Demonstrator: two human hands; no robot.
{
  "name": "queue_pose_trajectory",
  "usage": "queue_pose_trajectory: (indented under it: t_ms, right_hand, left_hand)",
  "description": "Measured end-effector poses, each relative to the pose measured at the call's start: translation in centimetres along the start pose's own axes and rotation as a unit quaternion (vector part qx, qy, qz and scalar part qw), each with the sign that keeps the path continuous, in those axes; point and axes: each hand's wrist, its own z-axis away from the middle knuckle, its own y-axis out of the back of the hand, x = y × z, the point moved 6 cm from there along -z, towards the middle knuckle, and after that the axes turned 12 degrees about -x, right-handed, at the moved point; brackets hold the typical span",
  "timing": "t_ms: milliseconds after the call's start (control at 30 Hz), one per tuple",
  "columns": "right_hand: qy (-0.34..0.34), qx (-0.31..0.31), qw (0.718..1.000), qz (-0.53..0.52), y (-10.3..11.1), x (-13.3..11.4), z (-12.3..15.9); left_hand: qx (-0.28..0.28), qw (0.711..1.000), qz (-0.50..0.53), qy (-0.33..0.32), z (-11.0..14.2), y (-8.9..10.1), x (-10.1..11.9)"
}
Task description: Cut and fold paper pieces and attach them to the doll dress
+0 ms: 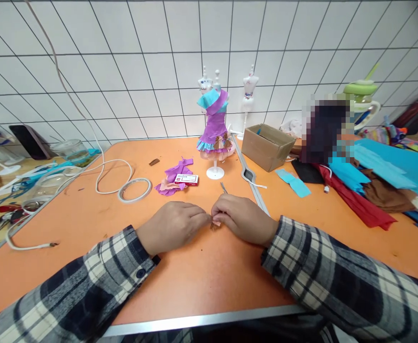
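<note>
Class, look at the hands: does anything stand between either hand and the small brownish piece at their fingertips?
Nothing visible does. The right hand pinches the small brownish piece, and the left hand is right beside it; whether that one touches it is hard to tell.

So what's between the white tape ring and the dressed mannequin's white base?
The head view shows crumpled purple and peach scraps and a rectangular red-white box.
</note>
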Motion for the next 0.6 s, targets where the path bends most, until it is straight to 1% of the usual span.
queue_pose_trajectory:
  t_ms: [67,200,300,367,433,467,533,567,600]
  right_hand:
    - [0.004,-0.011,0.997,0.082,-0.1,-0.4,0.1]
    - [0.015,-0.014,0.974,0.225,-0.4,-1.3,0.3]
    - [0.004,-0.004,0.961,0.277,-0.6,-2.0,0.4]
    - [-0.003,0.005,0.956,0.294,-0.5,-2.4,0.5]
    - [0.012,0.036,0.958,0.283,-0.1,-3.0,0.9]
    - [0.023,0.072,0.962,0.261,0.4,-3.4,1.1]
    - [0.038,0.172,0.968,0.177,1.8,-3.6,1.9]
    - [0.037,0.216,0.968,0.122,2.4,-3.4,2.2]
    - [0.030,0.241,0.968,0.067,2.8,-3.0,2.4]
  left_hand:
    - [-0.012,0.999,0.034,0.025,-0.1,-0.4,-0.3]
    - [-0.031,0.995,0.077,0.059,-0.4,-0.9,-0.6]
    - [-0.044,0.991,0.089,0.093,-0.7,-1.3,-0.7]
    - [-0.043,0.986,0.092,0.134,-0.8,-1.4,-0.9]
    - [-0.019,0.973,0.118,0.197,-0.7,-1.3,-1.5]
    - [-0.001,0.962,0.145,0.231,-0.5,-1.2,-1.9]
    - [0.039,0.935,0.214,0.281,-0.1,-1.1,-2.7]
    - [0.058,0.921,0.249,0.295,0.0,-1.0,-3.0]
    - [0.074,0.908,0.280,0.303,0.1,-1.0,-3.2]
